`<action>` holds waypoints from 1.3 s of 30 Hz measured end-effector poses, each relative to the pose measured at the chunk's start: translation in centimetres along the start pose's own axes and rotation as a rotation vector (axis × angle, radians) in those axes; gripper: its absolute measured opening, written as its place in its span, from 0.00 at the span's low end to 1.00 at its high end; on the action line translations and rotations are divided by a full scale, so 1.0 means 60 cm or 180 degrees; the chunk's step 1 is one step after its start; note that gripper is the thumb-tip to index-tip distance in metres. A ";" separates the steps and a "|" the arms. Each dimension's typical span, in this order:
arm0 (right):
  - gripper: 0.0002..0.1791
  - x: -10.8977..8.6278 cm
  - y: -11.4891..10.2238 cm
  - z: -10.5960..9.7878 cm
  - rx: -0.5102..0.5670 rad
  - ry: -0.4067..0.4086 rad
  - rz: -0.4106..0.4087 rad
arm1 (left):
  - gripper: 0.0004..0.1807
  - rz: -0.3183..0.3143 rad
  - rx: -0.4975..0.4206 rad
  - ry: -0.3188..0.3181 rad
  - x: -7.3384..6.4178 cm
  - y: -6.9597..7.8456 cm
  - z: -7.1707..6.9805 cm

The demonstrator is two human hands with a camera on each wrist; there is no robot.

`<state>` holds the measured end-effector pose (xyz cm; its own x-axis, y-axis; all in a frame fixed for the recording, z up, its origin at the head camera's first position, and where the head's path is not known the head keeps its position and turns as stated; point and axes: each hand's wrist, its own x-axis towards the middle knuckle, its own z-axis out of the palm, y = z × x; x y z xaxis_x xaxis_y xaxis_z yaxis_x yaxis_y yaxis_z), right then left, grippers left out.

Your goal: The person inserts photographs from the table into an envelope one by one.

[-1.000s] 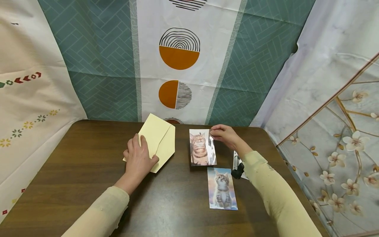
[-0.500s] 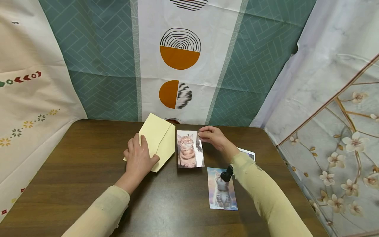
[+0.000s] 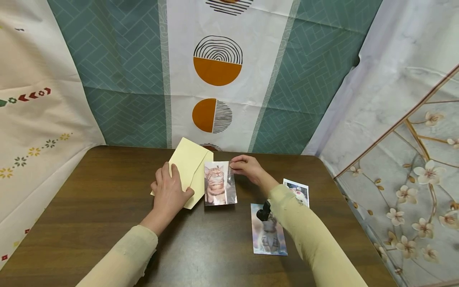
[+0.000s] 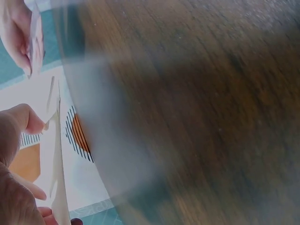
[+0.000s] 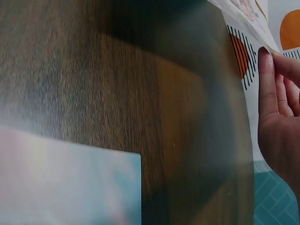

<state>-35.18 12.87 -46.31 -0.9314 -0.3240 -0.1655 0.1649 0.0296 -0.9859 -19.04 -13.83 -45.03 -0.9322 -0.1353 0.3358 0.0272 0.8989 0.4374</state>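
Observation:
A cream envelope (image 3: 186, 156) is tilted on the left half of the table. My left hand (image 3: 168, 195) grips its lower left edge, thumb on the front near the flap line; the left wrist view shows the envelope edge-on (image 4: 57, 173) with fingertips behind it. Between thumb and index finger, my right hand (image 3: 248, 168) pinches the upper right corner of a glossy photo card of an orange cat (image 3: 216, 184). Raised off the table, the card overlaps the envelope's right edge in the head view. Whether the two touch I cannot tell.
A photo card of a grey kitten (image 3: 257, 235) lies below my right forearm, partly covered by a black wrist camera (image 3: 263, 211). Farther right, another photo card (image 3: 301, 191) is half hidden by the sleeve. Patterned curtains (image 3: 125, 79) hang behind the dark wooden table (image 3: 107, 191).
My right hand has carried the orange cat card leftward, from a gap beside the envelope to its right edge. The far-right card shows more now. My left hand and the envelope have stayed put.

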 end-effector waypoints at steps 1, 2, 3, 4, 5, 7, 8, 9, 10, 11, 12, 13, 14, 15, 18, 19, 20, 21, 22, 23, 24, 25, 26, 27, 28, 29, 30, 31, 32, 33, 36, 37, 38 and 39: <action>0.07 0.002 0.002 0.002 0.0005 0.0006 -0.0003 | 0.49 -0.0001 0.0002 -0.0006 0.000 0.001 0.000; 0.07 0.003 0.003 0.005 0.0008 0.0013 -0.0003 | 0.49 -0.0009 0.0002 -0.0022 0.000 0.002 0.000; 0.07 0.003 0.004 0.008 0.0011 0.0021 -0.0007 | 0.49 -0.0013 0.0003 -0.0032 -0.001 0.003 0.000; 0.07 0.005 0.005 0.010 0.0023 0.0028 -0.0009 | 0.49 -0.0017 0.0004 -0.0045 -0.001 0.004 0.000; 0.08 0.005 0.006 0.012 0.0032 0.0038 -0.0010 | 0.50 -0.0022 0.0000 -0.0057 -0.001 0.004 0.000; 0.08 0.007 0.006 0.016 0.0051 0.0055 -0.0013 | 0.50 -0.0023 0.0001 -0.0068 -0.001 0.006 0.000; 0.08 0.007 0.005 0.018 0.0058 0.0059 -0.0012 | 0.50 -0.0024 0.0000 -0.0072 -0.001 0.006 0.001; 0.08 0.007 0.005 0.020 0.0062 0.0064 -0.0014 | 0.50 -0.0020 -0.0001 -0.0067 -0.001 0.007 0.001; 0.08 0.007 0.005 0.022 0.0067 0.0068 -0.0015 | 0.50 -0.0015 0.0001 -0.0062 -0.001 0.007 0.001; 0.08 0.007 0.004 0.024 0.0068 0.0076 -0.0016 | 0.50 -0.0011 -0.0002 -0.0056 -0.001 0.008 0.001; 0.08 0.007 0.004 0.025 0.0070 0.0080 -0.0013 | 0.50 -0.0007 -0.0004 -0.0049 -0.001 0.008 0.002; 0.08 0.008 0.003 0.027 0.0075 0.0086 -0.0014 | 0.50 -0.0003 -0.0010 -0.0044 -0.001 0.009 0.002; 0.08 0.008 0.003 0.028 0.0095 0.0094 -0.0010 | 0.50 0.0000 -0.0009 -0.0040 -0.001 0.010 0.002; 0.08 0.008 0.003 0.028 0.0115 0.0105 -0.0010 | 0.50 0.0003 -0.0013 -0.0039 -0.001 0.010 0.003; 0.08 0.009 0.002 0.031 0.0181 0.0135 -0.0024 | 0.50 0.0016 -0.0011 -0.0031 -0.001 0.011 0.004; 0.08 0.009 0.001 0.032 0.0199 0.0143 -0.0036 | 0.50 0.0021 -0.0007 -0.0024 -0.001 0.011 0.004; 0.08 0.009 0.000 0.034 0.0217 0.0150 -0.0046 | 0.50 0.0026 0.0000 -0.0016 -0.001 0.011 0.004; 0.08 0.008 -0.001 0.037 0.0235 0.0160 -0.0061 | 0.50 0.0030 0.0002 -0.0009 -0.001 0.011 0.005; 0.09 0.008 -0.002 0.040 0.0246 0.0173 -0.0080 | 0.50 0.0035 0.0010 0.0003 -0.001 0.011 0.005; 0.09 0.008 -0.002 0.043 0.0266 0.0194 -0.0096 | 0.51 0.0039 0.0008 0.0011 -0.002 0.012 0.006; 0.09 0.009 -0.003 0.047 0.0284 0.0215 -0.0114 | 0.51 0.0042 0.0008 0.0013 -0.001 0.012 0.006; 0.10 0.010 -0.003 0.050 0.0304 0.0241 -0.0132 | 0.51 0.0043 0.0008 0.0009 -0.001 0.012 0.007; 0.10 0.011 -0.003 0.054 0.0331 0.0273 -0.0150 | 0.51 0.0043 0.0007 0.0002 -0.001 0.013 0.007; 0.10 0.012 -0.003 0.058 0.0359 0.0308 -0.0169 | 0.52 0.0041 0.0006 -0.0008 -0.001 0.013 0.007; 0.10 0.014 -0.002 0.062 0.0386 0.0344 -0.0188 | 0.52 0.0039 0.0004 -0.0018 -0.001 0.014 0.008; 0.10 0.015 -0.002 0.066 0.0413 0.0380 -0.0204 | 0.52 0.0037 -0.0004 -0.0031 0.000 0.015 0.008; 0.10 0.016 -0.002 0.071 0.0437 0.0410 -0.0221 | 0.52 0.0034 -0.0003 -0.0041 0.000 0.015 0.008; 0.10 0.017 -0.002 0.076 0.0470 0.0437 -0.0236 | 0.52 0.0032 -0.0003 -0.0047 0.000 0.016 0.008; 0.10 0.018 -0.002 0.081 0.0495 0.0463 -0.0247 | 0.52 0.0030 -0.0005 -0.0050 0.000 0.017 0.008; 0.10 0.019 0.000 0.086 0.0521 0.0483 -0.0255 | 0.52 0.0028 -0.0007 -0.0054 0.000 0.018 0.008; 0.09 0.020 0.002 0.100 0.0586 0.0535 -0.0278 | 0.52 0.0021 -0.0014 -0.0063 0.000 0.021 0.008; 0.09 0.020 0.003 0.104 0.0607 0.0554 -0.0284 | 0.52 0.0018 -0.0011 -0.0066 0.000 0.022 0.008; 0.09 0.020 0.004 0.108 0.0624 0.0573 -0.0297 | 0.53 0.0016 -0.0008 -0.0064 0.000 0.022 0.008; 0.09 0.020 0.005 0.111 0.0642 0.0593 -0.0310 | 0.53 0.0014 -0.0001 -0.0060 0.000 0.023 0.008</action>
<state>-34.10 6.19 -46.64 -0.9865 -0.1363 -0.0907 0.1156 -0.1879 -0.9754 -19.20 -12.38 -44.80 -0.9387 -0.1234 0.3220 0.0314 0.8993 0.4362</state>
